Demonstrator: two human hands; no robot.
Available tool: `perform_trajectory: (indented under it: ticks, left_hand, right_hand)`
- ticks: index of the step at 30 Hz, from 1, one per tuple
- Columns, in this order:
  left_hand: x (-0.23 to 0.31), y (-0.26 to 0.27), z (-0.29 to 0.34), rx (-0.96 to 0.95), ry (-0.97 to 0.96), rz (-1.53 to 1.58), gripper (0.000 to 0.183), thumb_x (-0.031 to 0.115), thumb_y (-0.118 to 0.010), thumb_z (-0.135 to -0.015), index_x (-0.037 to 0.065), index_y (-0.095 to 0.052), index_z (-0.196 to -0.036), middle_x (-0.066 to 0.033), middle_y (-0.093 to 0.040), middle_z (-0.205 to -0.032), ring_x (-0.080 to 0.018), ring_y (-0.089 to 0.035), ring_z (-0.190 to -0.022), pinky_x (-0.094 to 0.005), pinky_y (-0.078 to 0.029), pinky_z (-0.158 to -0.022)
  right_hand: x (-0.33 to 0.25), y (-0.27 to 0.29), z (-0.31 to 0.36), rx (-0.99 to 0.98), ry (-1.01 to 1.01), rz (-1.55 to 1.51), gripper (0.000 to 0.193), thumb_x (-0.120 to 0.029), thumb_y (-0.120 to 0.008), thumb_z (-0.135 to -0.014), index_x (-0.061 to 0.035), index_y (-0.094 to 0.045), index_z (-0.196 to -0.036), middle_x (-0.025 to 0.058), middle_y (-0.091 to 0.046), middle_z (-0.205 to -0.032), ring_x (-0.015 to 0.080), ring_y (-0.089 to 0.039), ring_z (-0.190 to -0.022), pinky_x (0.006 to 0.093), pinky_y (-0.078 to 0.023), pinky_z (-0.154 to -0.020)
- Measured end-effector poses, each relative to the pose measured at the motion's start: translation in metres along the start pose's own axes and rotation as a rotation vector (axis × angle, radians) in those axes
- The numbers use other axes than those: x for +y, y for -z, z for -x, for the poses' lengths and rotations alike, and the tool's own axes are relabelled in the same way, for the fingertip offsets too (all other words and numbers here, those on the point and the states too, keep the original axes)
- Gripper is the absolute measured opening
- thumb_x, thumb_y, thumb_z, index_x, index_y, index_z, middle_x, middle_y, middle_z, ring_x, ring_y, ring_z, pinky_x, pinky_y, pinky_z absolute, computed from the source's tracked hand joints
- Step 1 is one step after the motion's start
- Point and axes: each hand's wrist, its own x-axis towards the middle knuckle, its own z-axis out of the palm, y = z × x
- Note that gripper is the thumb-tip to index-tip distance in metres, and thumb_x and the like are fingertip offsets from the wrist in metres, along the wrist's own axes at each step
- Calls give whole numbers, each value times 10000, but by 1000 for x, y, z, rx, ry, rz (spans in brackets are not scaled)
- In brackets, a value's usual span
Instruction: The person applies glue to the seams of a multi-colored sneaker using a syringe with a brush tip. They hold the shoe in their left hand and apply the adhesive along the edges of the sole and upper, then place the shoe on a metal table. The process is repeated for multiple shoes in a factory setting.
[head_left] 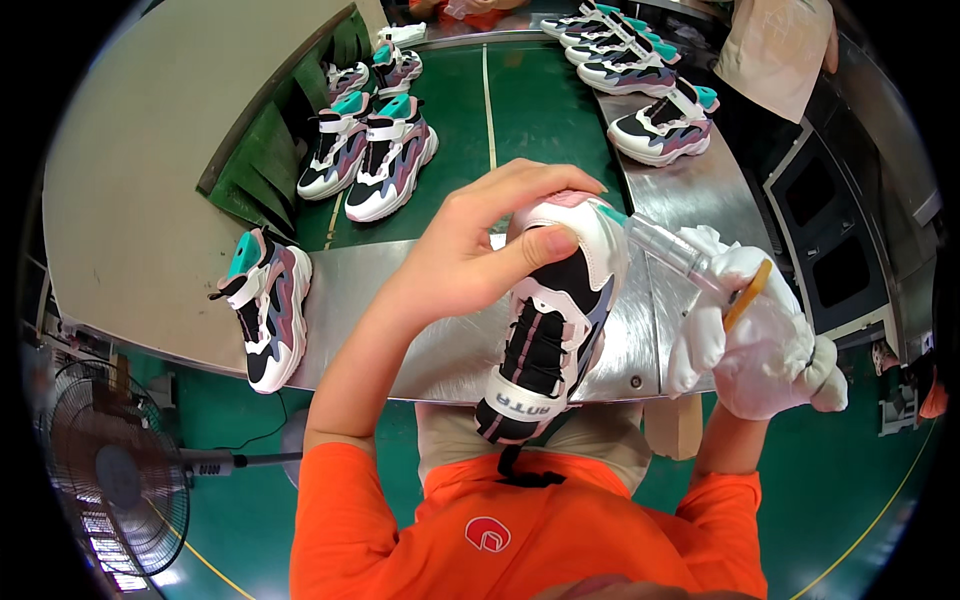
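My bare left hand (462, 250) grips a white, black and purple sneaker (545, 335) by its toe, the thumb over the toe cap and the fingers round the far end. The sneaker is held up above the metal bench edge, toe away from me and strap end near my body. My right hand (758, 345), in a white glove, is closed round a clear syringe-like tube (668, 250). Its teal tip reaches the side of the toe, though whether it touches I cannot tell. A thin yellow-brown stick (748, 296) also shows between the gloved fingers.
Matching sneakers stand on the green conveyor belt (455, 130), with one sneaker (270, 315) at the left and a row (630, 70) along the right metal ledge (690, 200). A fan (120, 475) stands lower left. Another person (775, 55) is at the far right.
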Motion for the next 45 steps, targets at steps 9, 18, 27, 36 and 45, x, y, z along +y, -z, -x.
perform_trajectory:
  ticks: [9,18,27,36,45]
  left_hand:
    - [1,1,0,9,10,-26,443,329,-620,-911,12,-607,-1222,-92,-616,-1129,-184,-571,-1052,-312,-429,-937]
    - [-13,4,7,38,33,100,458,298,-636,-927,-14,-570,-1256,-86,-600,-1162,-174,-571,-1071,-303,-435,-948]
    - [-27,8,17,171,116,232,513,331,-622,-943,-31,-532,-1296,-99,-635,-1156,-167,-602,-1039,-296,-483,-893]
    - [-55,17,37,373,159,316,513,347,-639,-940,-22,-551,-1286,-88,-622,-1158,-152,-579,-1062,-278,-452,-927]
    - [-87,18,59,563,288,452,547,386,-605,-957,-21,-529,-1315,-93,-617,-1181,-146,-573,-1073,-277,-425,-952]
  right_hand:
    - [-12,-18,-13,76,-30,132,1014,-623,-661,-618,178,-461,-1207,234,-561,-760,317,-613,-617,398,-541,-516]
    - [-21,-7,-18,16,-163,514,1071,-688,-657,-637,183,-462,-1229,199,-556,-732,296,-607,-608,396,-554,-518]
    - [-6,9,-24,40,-230,506,1028,-642,-683,-640,188,-477,-1211,225,-520,-833,315,-573,-713,406,-533,-589]
    - [23,31,-25,64,-306,375,986,-595,-709,-642,193,-491,-1194,251,-483,-935,333,-540,-819,416,-513,-660]
    - [51,52,-20,92,-390,229,944,-548,-735,-644,197,-505,-1176,278,-447,-1036,352,-506,-924,426,-492,-731]
